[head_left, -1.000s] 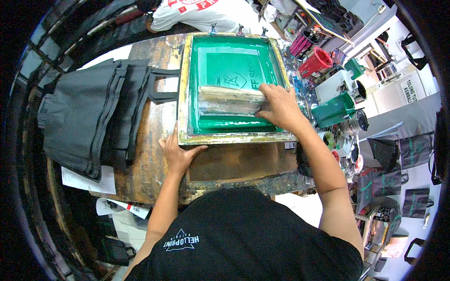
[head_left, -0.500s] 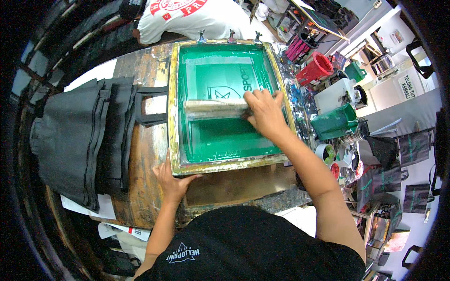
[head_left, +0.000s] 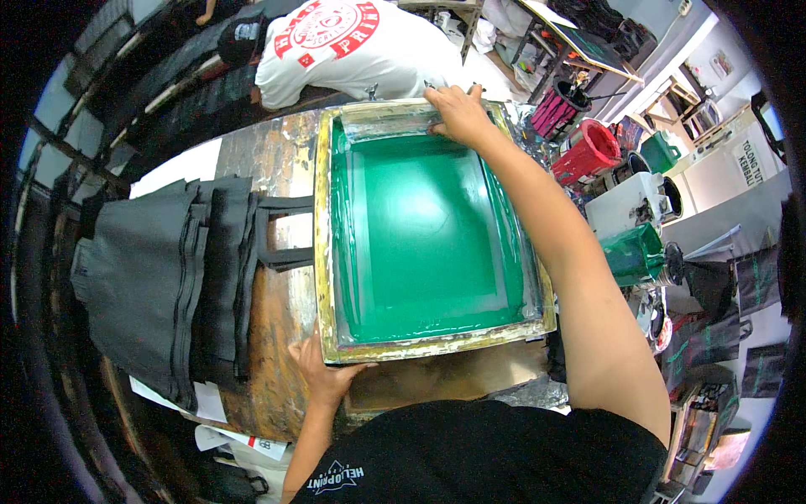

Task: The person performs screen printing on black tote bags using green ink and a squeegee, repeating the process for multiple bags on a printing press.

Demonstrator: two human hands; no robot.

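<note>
In front of me lies a screen printing frame [head_left: 323,252] with a paint-spattered yellowish rim. Green ink [head_left: 420,244] covers its mesh and hides the printed design. At the far end of the screen is a squeegee [head_left: 382,125], partly blurred, and my right hand [head_left: 460,116] grips its right part from above. My left hand [head_left: 327,371] holds the near left corner of the frame, thumb along the near edge and fingers at the left side. The handles of a black bag [head_left: 281,259] stick out from under the frame's left side; its body is hidden.
Stacked black bags [head_left: 147,286] lie left on the worn wooden table [head_left: 273,328]. A person in a white shirt [head_left: 369,63] bends over beyond the far edge. On the right stand a red container [head_left: 588,151], a green container [head_left: 630,256] and a white container [head_left: 625,204].
My right hand has pushed the squeegee from mid-screen to the far end, spreading green ink over the design. My left hand keeps its hold on the corner. The view has shifted somewhat.
</note>
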